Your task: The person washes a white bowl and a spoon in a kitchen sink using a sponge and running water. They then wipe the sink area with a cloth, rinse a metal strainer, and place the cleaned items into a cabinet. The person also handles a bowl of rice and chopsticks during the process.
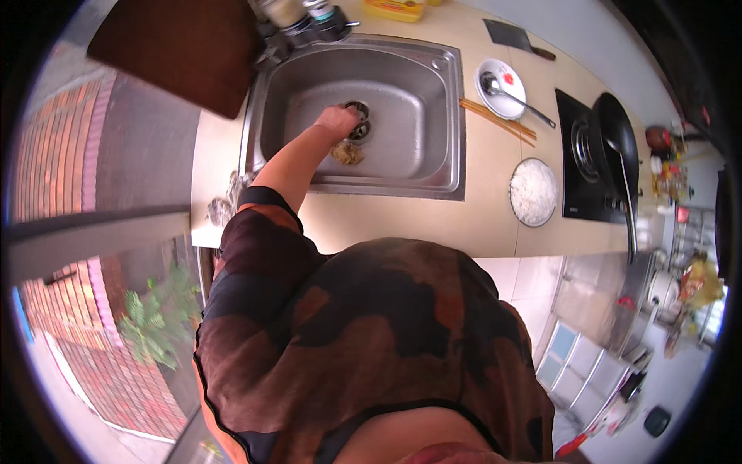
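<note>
My left hand (337, 122) reaches down into the stainless-steel sink (400, 139). Its fingers grip a round metal sink strainer (357, 108) by the edge, just beside the drain opening (360, 132); the fingertips are partly hidden. On the sink floor, close to my wrist, lies a wet yellowish-brown clump (348, 153), which I cannot identify for certain. My right hand is out of view.
Right of the sink are wooden chopsticks (493, 119), a white bowl (513, 104) with a ladle (524, 103), cooked rice (533, 191) and a cleaver (509, 36). A wok (615, 139) sits on the gas hob (571, 191). A dark board (179, 52) overhangs the left corner.
</note>
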Demonstrator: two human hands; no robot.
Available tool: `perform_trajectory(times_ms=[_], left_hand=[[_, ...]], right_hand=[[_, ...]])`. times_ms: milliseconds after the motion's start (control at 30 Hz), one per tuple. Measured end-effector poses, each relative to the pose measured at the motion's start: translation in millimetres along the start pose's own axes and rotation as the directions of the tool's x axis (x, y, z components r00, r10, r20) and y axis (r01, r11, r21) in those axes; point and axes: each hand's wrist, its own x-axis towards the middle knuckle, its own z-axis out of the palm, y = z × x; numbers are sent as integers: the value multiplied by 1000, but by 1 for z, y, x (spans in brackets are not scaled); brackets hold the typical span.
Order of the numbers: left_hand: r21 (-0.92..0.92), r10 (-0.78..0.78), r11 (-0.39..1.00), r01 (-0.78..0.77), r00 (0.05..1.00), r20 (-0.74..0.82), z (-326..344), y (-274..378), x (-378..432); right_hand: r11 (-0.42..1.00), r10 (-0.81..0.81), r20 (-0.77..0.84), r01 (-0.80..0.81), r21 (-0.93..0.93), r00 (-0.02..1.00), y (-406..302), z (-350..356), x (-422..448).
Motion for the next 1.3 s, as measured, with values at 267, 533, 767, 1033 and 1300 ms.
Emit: perform_trajectory(times_ms=[267, 533, 767, 1033, 1300], left_hand=[[99, -98, 984, 151, 908, -407, -149, 111, -95], [181, -254, 860, 478, 707, -660, -180, 274, -296], [96, -688, 539, 837, 503, -524, -119, 474, -456], [-56, -909, 7, 998, -17, -416, -24, 684, -574], [-47, -895, -269, 962, -267, -357, -6, 839, -651]], right_hand=[[937, 32, 157, 25, -349, 987, -43, -54, 69], [643, 121, 326, 176, -745, 938, -107, -93, 165], [267, 237, 427, 365, -892, 873, -119, -38, 222], [-31, 363, 606, 659, -752, 708, -31, 24, 310], [-173, 300, 488, 550, -817, 819, 45, 97, 123]])
